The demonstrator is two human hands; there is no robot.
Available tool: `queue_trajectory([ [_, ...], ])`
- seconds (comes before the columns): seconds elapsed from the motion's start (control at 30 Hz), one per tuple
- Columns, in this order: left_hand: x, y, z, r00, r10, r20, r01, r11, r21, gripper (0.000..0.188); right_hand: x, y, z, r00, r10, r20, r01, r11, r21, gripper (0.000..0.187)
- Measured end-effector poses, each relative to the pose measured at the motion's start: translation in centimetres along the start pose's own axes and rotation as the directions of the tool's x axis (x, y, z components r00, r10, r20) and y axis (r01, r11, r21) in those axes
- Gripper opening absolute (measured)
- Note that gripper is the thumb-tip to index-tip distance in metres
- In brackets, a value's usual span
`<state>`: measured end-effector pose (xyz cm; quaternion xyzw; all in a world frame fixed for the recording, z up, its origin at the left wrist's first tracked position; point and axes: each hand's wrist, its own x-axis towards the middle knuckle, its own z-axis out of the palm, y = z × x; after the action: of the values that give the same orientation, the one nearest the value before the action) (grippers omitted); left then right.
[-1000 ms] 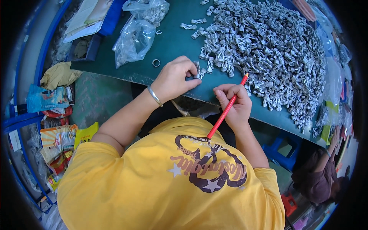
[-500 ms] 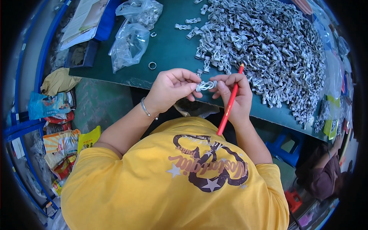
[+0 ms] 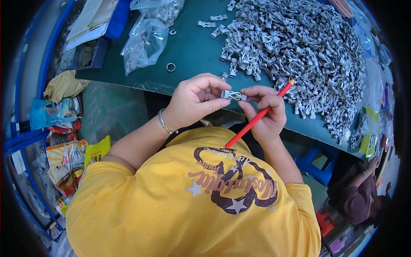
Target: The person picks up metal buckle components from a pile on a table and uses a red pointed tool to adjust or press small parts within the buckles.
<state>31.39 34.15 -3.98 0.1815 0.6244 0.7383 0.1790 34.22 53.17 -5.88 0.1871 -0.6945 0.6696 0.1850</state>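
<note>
Between my two hands, above the near edge of the green table, is a small grey metal twisted-loop piece [image 3: 234, 95] with ringed ends. My left hand [image 3: 200, 95] pinches its left end between thumb and fingers. The fingertips of my right hand [image 3: 267, 109] grip its other end. A red pencil [image 3: 250, 124] is also tucked in my right hand, slanting with its tip up to the right. Just beyond lies a big heap of similar metal pieces [image 3: 299, 55], with a few strays at its left side.
On the table [image 3: 192, 47] lie clear plastic bags [image 3: 147, 45] and a metal ring [image 3: 171, 67]. A blue bin [image 3: 90, 55] stands at the left edge. Colourful packets [image 3: 68, 162] sit on a rack at left. Another person [image 3: 357, 192] and a blue stool [image 3: 314, 165] are at right.
The metal piece has shifted slightly right and turned in my fingers. The red pencil has tilted further over, its tip now farther right and its lower end farther left.
</note>
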Motion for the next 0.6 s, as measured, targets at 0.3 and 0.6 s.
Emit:
queue_trajectory([
  [0.3, -0.4, 0.6, 0.3, 0.997, -0.072, -0.031, 0.071, 0.997, -0.03, 0.02, -0.3, -0.1, -0.1, 1.0, -0.02, -0.018, 0.02, 0.999, -0.033, 0.036],
  [0.6, -0.4, -0.3, 0.1, 0.968, -0.249, 0.022, 0.249, 0.955, -0.158, 0.016, 0.0, -1.1, 0.4, 0.995, -0.103, 0.017, 0.103, 0.995, -0.01, 0.035],
])
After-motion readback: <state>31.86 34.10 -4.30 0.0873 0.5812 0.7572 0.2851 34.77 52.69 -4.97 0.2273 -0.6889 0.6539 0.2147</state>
